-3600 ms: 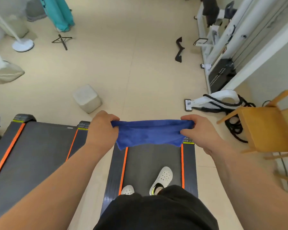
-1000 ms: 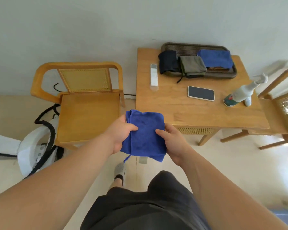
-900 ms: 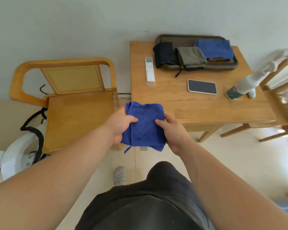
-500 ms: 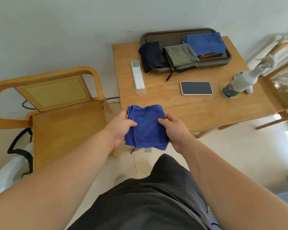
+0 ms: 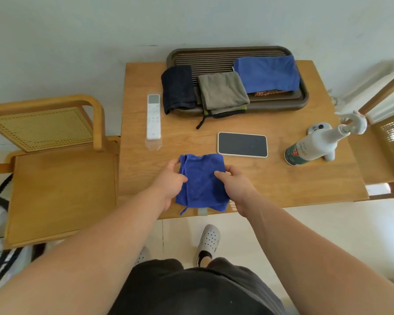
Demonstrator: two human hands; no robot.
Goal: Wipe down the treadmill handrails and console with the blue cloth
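Left hand [image 5: 168,178]: grips the left side of the blue cloth [image 5: 203,183], thumb on top, fingers curled at its edge.
Right hand [image 5: 236,185]: pinches the cloth's right side, thumb laid over the top.
Blue cloth: folded to a rough square and held between both hands over the near part of the desk [image 5: 305,178]. Its lower hem is close to the front edge. Whether it rests on the wood cannot be told.
Desk edges: the left edge runs beside a wooden chair [image 5: 59,189], and the far edge meets the wall.
Open room: bare wood lies left of the cloth up to the remote [image 5: 154,117], and right of it toward the spray bottle [image 5: 309,144].
Phone [image 5: 242,144]: lies flat just beyond the cloth's far right corner, apart from it.
Tray [image 5: 214,55]: sits at the far edge, carrying three folded cloths, one dark, one olive and one blue.
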